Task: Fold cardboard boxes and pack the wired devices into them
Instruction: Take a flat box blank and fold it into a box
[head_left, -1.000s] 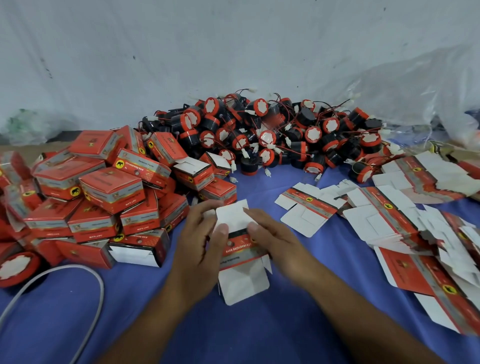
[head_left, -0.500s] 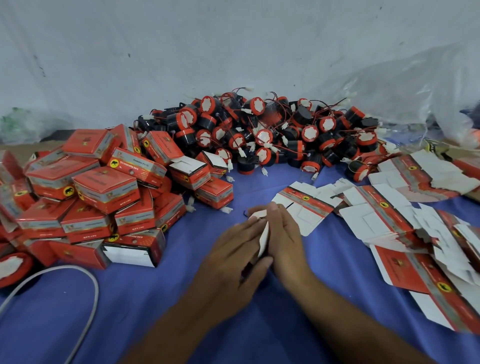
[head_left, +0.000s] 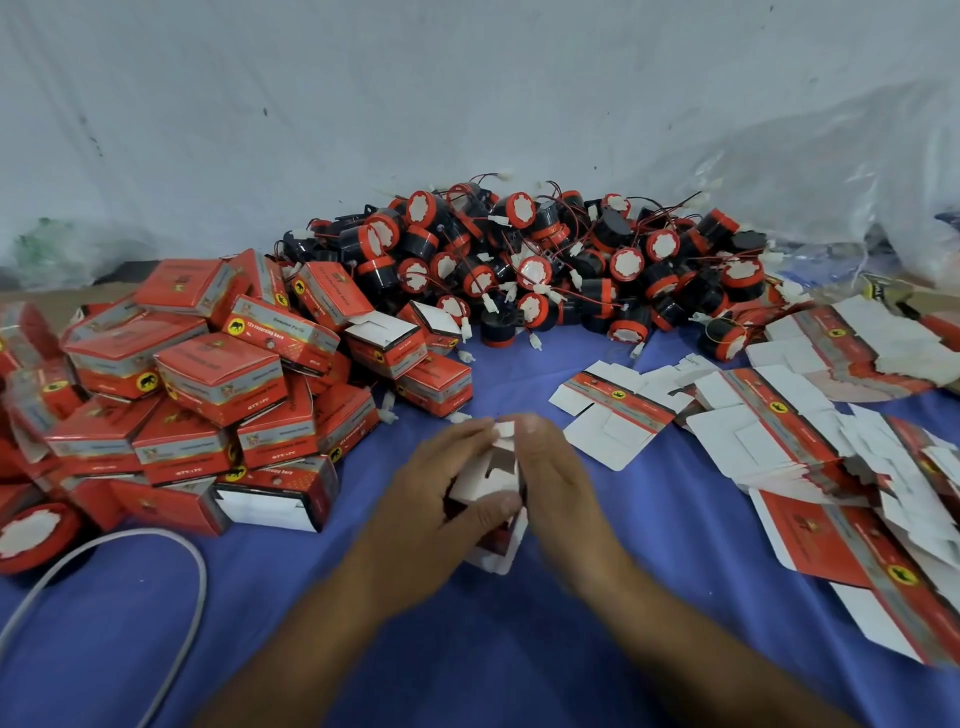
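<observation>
Left edge of the blue-covered table (head_left: 363, 649): a heap of closed red-and-grey printed cardboard boxes (head_left: 218, 379), and a thin white cable (head_left: 171, 587) looping in front of it near the near-left corner. Centre, close to the near edge: the left hand (head_left: 431, 504) grips the half-formed red cardboard carton with white inner flaps (head_left: 488, 480), fingers curled over its far-left side and thumb laid across the near white panel. The carton is held just off the table, directly between the two hands. Its long axis runs away from the person, from a loose white flap at the near end to a small white tab at the far end. The right hand (head_left: 561, 488) lies flat along the carton's right side, fingers fairly straight with the tips up by the far tab. It is motion-blurred and its thumb is not visible. So the hands are together, closed in on the carton from both sides, and neither is clearly the nearer. Judgement: end flaps not yet tucked, and squaring the carton comes before loading. Beyond the hands, toward the far edge, is a mound of round black-and-red wired devices with white caps (head_left: 545, 260); it is well apart from the carton, and the right hand looks better placed to reach it. Right edge: flat unfolded red-and-white carton blanks (head_left: 831, 441) in loose overlapping stacks.
</observation>
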